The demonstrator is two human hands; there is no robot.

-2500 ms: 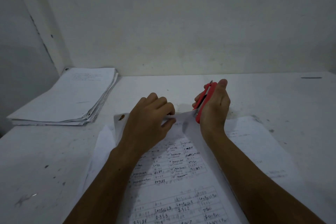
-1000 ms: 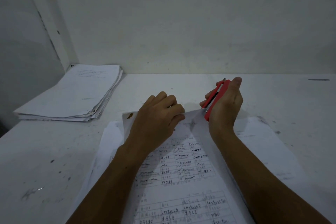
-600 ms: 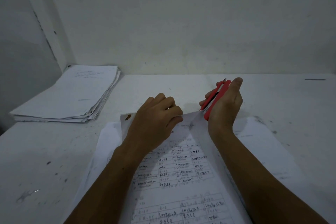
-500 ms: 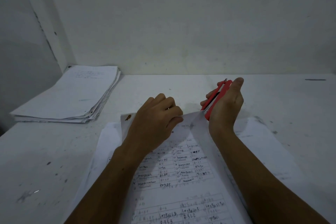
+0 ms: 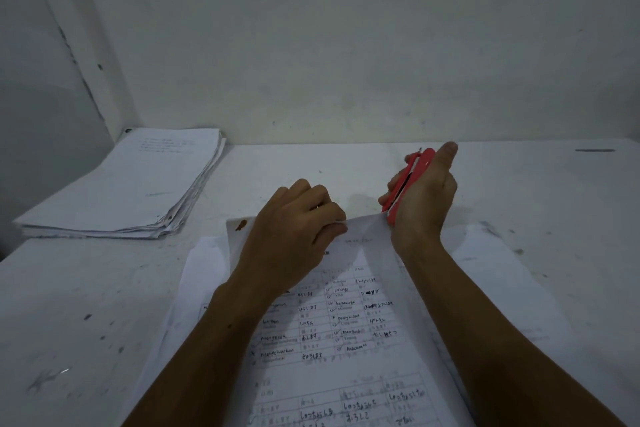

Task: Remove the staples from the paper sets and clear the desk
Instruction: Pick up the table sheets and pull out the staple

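White and scuffed with dark marks, the table [image 5: 519,201] runs back to a pale wall and carries everything in view. At its far left corner lies a thick stack of papers [image 5: 131,187], its edges ragged, well apart from the hands. In the near middle lies the paper set [image 5: 339,340], a printed form with handwritten entries in its table cells, resting on other loose sheets [image 5: 491,253] that spread out to either side beneath it. A brown stain [image 5: 241,224] marks its far left corner. The left hand [image 5: 294,236] has its fingers curled and pinches the far edge of the paper set, lifting that edge a little off the table. The right hand [image 5: 422,204] is closed around a red staple remover [image 5: 408,180], thumb stretched along its top, with the tool's lower tip meeting the far right corner of the paper set. Any staple there is probably too small to make out in this dim light.
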